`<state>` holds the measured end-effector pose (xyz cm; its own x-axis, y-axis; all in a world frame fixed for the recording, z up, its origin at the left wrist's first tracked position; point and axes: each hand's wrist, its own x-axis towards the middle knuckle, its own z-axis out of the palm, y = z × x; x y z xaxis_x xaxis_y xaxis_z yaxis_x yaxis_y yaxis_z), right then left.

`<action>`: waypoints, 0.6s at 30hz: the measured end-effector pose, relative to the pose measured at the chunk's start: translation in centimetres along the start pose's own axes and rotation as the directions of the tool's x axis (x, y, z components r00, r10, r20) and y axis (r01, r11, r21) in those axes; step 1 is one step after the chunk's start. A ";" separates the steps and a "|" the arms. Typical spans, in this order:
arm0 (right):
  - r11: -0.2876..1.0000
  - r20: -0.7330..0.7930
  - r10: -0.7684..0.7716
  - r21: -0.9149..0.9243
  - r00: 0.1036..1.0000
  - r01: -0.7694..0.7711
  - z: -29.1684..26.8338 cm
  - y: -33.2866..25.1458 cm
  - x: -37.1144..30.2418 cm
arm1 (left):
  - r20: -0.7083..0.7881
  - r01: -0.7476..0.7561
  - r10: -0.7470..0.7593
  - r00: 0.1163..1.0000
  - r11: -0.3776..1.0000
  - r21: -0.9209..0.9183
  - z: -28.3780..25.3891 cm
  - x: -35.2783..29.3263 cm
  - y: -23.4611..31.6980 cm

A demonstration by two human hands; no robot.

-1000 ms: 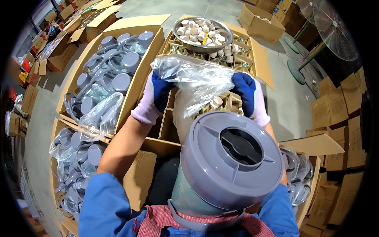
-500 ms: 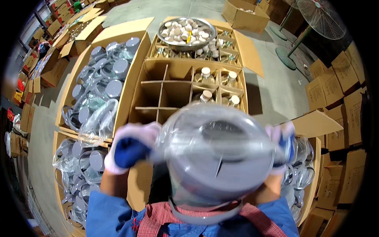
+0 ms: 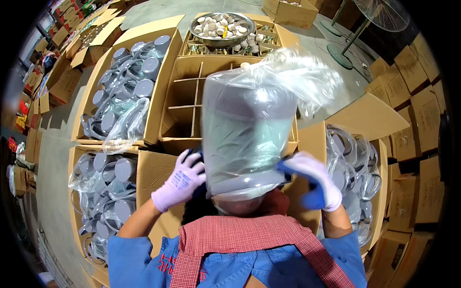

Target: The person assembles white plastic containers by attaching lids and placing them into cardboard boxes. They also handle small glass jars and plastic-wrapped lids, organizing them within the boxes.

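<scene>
A large clear jar (image 3: 245,139) with a grey top and a grey band near its lower end stands in front of my chest, wrapped in a clear plastic bag. The loose end of the bag (image 3: 307,79) flares out to the upper right. At the jar's left side is my left hand (image 3: 185,180), in a lilac glove with blue on it, its fingers spread and their tips close against the jar. On the lower right, my right hand (image 3: 314,180) has its fingers by the grey band. Motion blurs it, so its grip is unclear.
Behind the jar stands a carton with cardboard dividers (image 3: 185,89). A steel bowl (image 3: 194,36) of pale stoppers sits beyond it. Cartons of bagged grey handled parts flank me, with an open flap (image 3: 370,120) at right. A fan (image 3: 384,12) and stacked boxes (image 3: 403,120) stand farther right.
The jar has swung from top toward me to more upright, its bag end now flaring to the upper right. Both hands have moved down and inward along its sides; the left hand's fingers have spread.
</scene>
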<state>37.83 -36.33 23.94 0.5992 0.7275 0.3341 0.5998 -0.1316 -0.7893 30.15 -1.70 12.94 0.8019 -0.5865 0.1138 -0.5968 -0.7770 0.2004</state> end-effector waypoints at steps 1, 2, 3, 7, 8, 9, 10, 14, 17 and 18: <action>1.000 0.107 0.028 -0.002 0.994 -0.028 1.2 -0.4 -0.9 | 0.090 -0.014 0.009 0.996 0.998 0.056 0.0 -1.2 1.0; 0.993 0.238 0.056 0.091 0.970 -0.080 2.6 0.8 -2.8 | 0.126 -0.044 0.036 0.991 0.997 0.058 0.8 -2.2 2.0; 1.000 0.247 -0.015 0.022 0.969 0.010 3.2 0.6 -3.8 | 0.126 -0.039 0.030 0.992 0.997 0.069 1.8 -3.4 2.8; 0.948 0.245 -0.133 -0.252 0.960 0.196 7.0 0.9 -8.8 | -0.128 0.159 -0.148 0.981 0.984 0.081 7.1 -4.6 3.9; 0.947 0.269 -0.136 -0.247 0.953 0.205 9.1 1.3 -9.8 | -0.163 0.275 -0.266 0.950 0.961 0.038 7.8 -4.0 4.6; 0.978 0.358 -0.025 -0.184 0.933 0.097 11.2 1.1 -10.9 | -0.180 0.343 -0.341 0.923 0.939 -0.021 7.5 -3.2 5.6; 0.993 0.445 0.060 -0.118 0.894 -0.008 13.0 1.0 -11.6 | -0.194 0.414 -0.420 0.887 0.908 -0.071 7.1 -2.3 6.5; 0.958 -0.107 -0.109 -0.278 0.988 0.076 16.3 0.6 -12.1 | 0.026 0.011 -0.665 0.746 -0.026 -1.000 8.0 0.6 5.5; 0.999 -0.428 0.051 0.039 0.903 -0.038 10.4 -3.1 -14.1 | -0.226 -0.063 -0.596 0.770 0.282 -0.957 3.4 4.9 2.3; 0.939 -0.443 0.242 0.331 0.863 -0.094 8.9 -5.0 -15.0 | -0.236 -0.137 -0.596 0.767 0.207 -0.969 2.8 5.2 -1.9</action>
<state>21.13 -40.59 18.24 0.8972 0.2983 0.3257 0.3319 0.0310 -0.9428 35.40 -3.92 10.42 0.9781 0.0672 0.1971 -0.2049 0.1413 0.9685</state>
